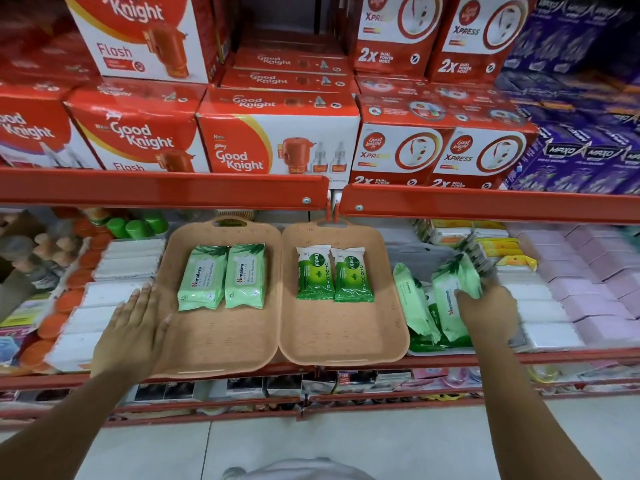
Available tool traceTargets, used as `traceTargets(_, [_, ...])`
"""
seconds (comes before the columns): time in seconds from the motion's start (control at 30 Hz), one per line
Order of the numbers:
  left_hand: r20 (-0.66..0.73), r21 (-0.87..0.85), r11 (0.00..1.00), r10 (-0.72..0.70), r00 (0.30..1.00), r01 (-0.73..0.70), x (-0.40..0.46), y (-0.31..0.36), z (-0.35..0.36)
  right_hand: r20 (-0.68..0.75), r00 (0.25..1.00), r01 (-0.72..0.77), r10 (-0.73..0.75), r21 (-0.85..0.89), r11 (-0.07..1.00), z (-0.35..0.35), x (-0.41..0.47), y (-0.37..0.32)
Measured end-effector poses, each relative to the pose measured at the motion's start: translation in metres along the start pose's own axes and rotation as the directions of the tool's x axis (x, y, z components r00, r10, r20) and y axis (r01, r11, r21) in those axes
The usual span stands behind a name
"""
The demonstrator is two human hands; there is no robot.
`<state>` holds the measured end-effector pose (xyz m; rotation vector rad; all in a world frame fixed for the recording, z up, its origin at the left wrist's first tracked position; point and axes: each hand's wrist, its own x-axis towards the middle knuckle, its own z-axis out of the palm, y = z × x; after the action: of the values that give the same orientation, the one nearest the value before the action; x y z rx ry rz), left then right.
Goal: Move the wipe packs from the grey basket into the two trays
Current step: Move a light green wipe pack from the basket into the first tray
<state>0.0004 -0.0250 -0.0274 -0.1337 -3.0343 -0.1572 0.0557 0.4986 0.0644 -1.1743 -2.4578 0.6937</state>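
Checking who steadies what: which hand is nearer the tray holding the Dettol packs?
Right. The right hand grips a pack in the grey basket beside the Dettol tray; the left hand rests beyond the other tray.

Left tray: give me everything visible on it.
The left tray is tan, plastic-looking, rounded-rectangular, with a handle cutout at its far end and small slots in its floor. It lies flat on the shelf, edge to edge with the right tray. Two pale-green Himalaya packs lie side by side inside. The left hand rests on its near-left rim.
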Motion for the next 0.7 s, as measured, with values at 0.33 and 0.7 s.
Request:
traceTargets(0.33, [-0.016, -0.052, 0.999, -0.002, 1.000, 0.001, -0.001, 0.004, -0.004, 0.310, 0.950, -0.257, 0.048, 0.683, 0.683, 0.018, -0.081, -0.085])
traceTargets(0.7, [-0.001, -0.076, 0.997, -0.032, 1.000, 0.031, 0.000, 0.001, 0.001, 0.820, 0.570, -0.611, -0.054, 0.467, 0.640, 0.139, -0.233, -0.193])
